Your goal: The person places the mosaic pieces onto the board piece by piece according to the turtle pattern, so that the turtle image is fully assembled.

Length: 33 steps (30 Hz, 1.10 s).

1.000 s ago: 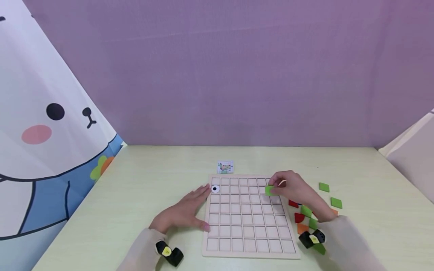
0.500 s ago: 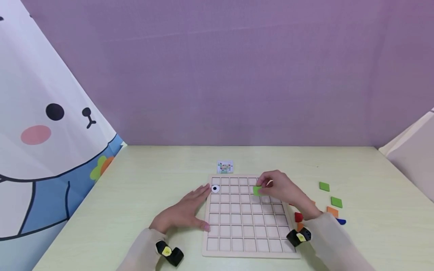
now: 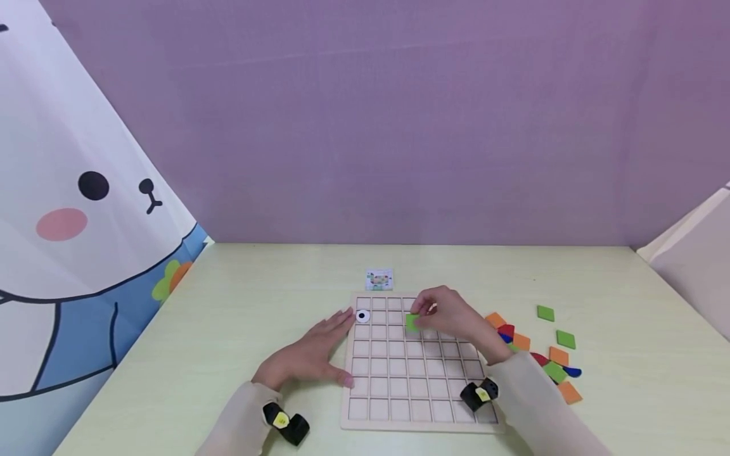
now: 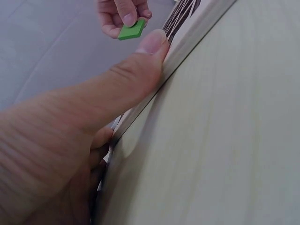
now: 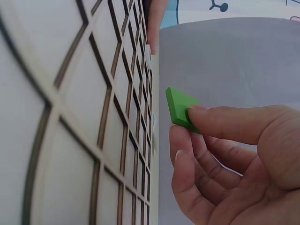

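Flat square green tile [image 5: 182,107], one: right hand [image 3: 447,313] pinches it. Pale gridded board [image 3: 417,367], one: outspread left hand [image 3: 310,354] touches its edge.

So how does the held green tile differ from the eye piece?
The green tile is plain and four-sided; the eye piece is round and white with a black centre. The right hand pinches the green tile above the board; the eye piece lies on the board. Both are small.

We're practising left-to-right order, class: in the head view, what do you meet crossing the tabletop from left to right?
Left hand, round eye piece, green tile pinched by the right hand, farthest loose green tile.
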Each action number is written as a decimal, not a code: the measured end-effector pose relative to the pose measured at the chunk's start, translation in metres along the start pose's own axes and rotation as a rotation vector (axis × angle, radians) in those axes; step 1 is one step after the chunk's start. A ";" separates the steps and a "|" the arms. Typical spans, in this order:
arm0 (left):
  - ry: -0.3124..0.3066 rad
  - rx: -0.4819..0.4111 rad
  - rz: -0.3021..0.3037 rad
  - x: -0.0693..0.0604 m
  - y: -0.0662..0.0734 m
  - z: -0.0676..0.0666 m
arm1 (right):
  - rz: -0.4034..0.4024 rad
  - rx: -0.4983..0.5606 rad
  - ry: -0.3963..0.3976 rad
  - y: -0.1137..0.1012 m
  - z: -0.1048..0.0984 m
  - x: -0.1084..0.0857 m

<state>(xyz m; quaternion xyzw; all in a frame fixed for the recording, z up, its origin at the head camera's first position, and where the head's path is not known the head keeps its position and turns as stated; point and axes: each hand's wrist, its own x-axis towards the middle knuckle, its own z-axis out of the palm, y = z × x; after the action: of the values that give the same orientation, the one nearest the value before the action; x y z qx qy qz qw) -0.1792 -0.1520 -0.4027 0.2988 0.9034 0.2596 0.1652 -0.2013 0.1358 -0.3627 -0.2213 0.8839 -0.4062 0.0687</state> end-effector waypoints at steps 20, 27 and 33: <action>0.000 0.011 -0.028 0.002 -0.001 0.002 | 0.028 0.038 -0.047 -0.016 0.026 0.025; 0.003 0.010 -0.031 0.002 0.000 0.001 | 0.048 0.028 -0.041 -0.024 0.034 0.033; -0.002 0.009 -0.023 0.002 0.000 0.001 | 0.075 0.039 -0.037 -0.026 0.041 0.035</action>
<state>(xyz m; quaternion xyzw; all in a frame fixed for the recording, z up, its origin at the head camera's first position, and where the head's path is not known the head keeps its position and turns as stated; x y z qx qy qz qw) -0.1803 -0.1501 -0.4038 0.2894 0.9078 0.2530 0.1679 -0.2116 0.0773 -0.3685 -0.1941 0.8822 -0.4162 0.1043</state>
